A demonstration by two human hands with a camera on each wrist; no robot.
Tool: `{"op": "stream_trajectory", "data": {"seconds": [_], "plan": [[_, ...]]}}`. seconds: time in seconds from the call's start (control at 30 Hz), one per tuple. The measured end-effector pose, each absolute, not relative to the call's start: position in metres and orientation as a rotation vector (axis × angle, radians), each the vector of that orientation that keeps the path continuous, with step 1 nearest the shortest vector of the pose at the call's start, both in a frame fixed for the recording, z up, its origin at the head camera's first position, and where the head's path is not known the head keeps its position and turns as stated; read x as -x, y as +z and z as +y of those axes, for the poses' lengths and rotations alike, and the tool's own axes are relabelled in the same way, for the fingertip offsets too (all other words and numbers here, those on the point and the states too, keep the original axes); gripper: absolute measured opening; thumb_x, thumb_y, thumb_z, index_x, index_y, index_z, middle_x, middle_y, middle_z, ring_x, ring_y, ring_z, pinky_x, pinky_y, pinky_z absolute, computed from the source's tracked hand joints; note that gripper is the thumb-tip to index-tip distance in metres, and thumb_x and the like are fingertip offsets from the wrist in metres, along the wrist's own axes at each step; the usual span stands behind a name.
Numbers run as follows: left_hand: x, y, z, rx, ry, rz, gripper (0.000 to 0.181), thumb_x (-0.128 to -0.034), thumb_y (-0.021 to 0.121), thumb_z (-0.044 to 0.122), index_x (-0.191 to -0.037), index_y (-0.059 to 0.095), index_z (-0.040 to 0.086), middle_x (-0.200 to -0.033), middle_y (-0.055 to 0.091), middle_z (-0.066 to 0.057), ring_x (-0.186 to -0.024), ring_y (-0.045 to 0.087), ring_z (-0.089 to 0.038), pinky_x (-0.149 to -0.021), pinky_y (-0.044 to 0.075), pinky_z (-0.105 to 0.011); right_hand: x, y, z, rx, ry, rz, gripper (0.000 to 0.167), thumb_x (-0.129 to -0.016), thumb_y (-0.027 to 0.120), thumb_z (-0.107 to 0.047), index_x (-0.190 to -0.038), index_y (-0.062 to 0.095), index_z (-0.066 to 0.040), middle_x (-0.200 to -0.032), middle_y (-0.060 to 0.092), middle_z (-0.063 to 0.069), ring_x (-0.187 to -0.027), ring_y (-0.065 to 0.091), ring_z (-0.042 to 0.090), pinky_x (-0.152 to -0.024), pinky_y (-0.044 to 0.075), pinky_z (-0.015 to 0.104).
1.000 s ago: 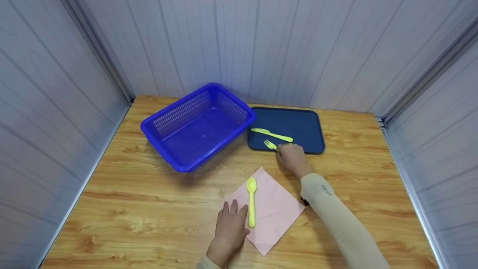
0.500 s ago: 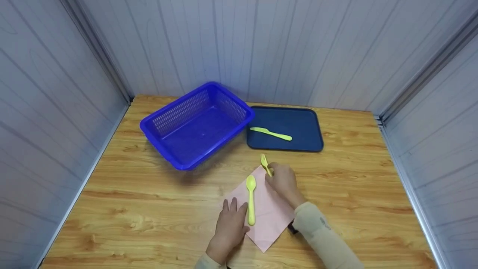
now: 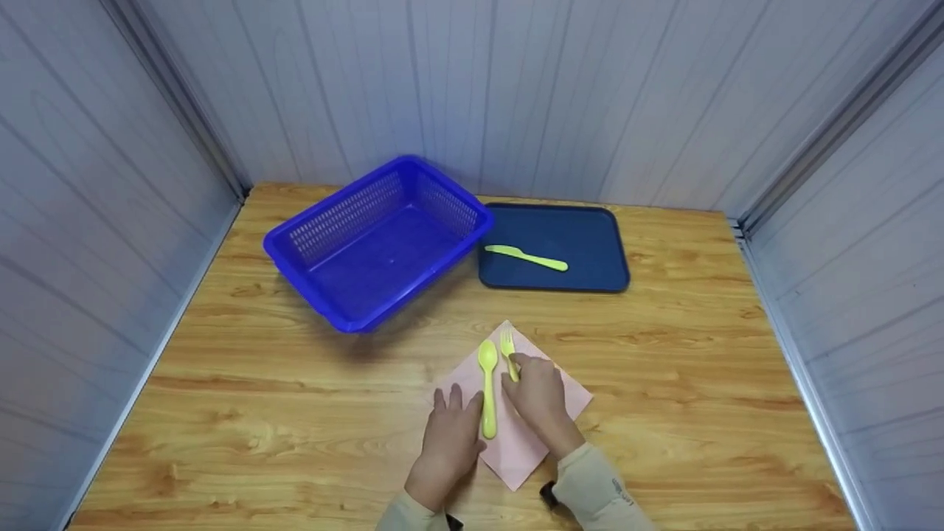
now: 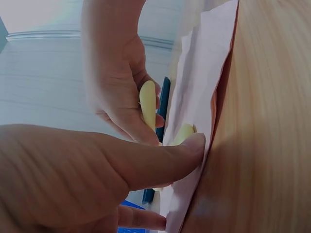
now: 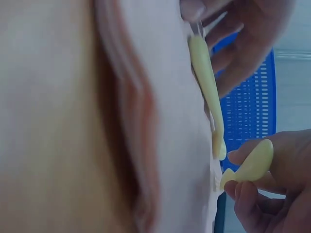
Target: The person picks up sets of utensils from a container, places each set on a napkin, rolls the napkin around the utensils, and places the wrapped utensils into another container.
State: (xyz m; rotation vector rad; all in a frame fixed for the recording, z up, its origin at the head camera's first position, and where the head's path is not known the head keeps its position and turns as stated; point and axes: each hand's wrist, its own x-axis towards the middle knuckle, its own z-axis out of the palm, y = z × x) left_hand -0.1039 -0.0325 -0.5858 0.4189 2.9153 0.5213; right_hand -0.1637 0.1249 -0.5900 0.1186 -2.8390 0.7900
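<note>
Head view showed the yellow fork over the far part of the pink napkin, pinched by the handle in your right hand; right wrist view showed that handle tilted up. Just left of it lay the yellow spoon. Your left hand rested beside it, fingers extended, on the napkin's left edge. Your right sleeve bore small dark lettering, too small to read. Farther off, a yellow knife lay on the navy tray, left of which stood the blue basket.
</note>
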Motion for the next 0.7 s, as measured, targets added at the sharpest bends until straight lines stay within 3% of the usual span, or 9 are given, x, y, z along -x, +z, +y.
{"op": "stream_trajectory", "data": {"seconds": [0.13,0.33,0.7], "plan": [[0.104,-0.585,-0.033,-0.423,0.502,2.931,0.070,-0.0728,0.086,0.022,-0.135,0.056,0.007,-0.135,0.045,-0.035,-0.120,0.040,-0.061,-0.089,0.048,-0.056,0.155,-0.592,0.119,-0.093,0.831,-2.874,0.030,-0.078,0.078,-0.016,-0.104,0.073,-0.002,-0.079,0.070,0.008,-0.061,0.058,0.015,-0.053,0.051,0.032],[0.103,-0.587,-0.032,-0.447,0.412,2.964,0.073,-0.0705,0.087,0.027,-0.133,0.058,0.006,-0.133,0.048,-0.032,-0.118,0.044,-0.058,-0.086,0.051,-0.051,0.146,-0.594,0.114,-0.021,0.885,-2.914,0.032,-0.080,0.076,-0.015,-0.109,0.072,0.000,-0.069,0.066,0.002,-0.051,0.050,0.010,-0.045,0.043,0.025],[0.103,-0.585,-0.031,-0.404,0.409,2.919,0.073,-0.0728,0.086,0.028,-0.135,0.056,0.006,-0.136,0.046,-0.031,-0.122,0.041,-0.057,-0.090,0.049,-0.052,0.142,-0.601,0.107,0.050,0.833,-2.900,0.034,-0.080,0.078,-0.017,-0.109,0.071,0.001,-0.077,0.067,0.008,-0.060,0.055,0.014,-0.053,0.050,0.030]]}}
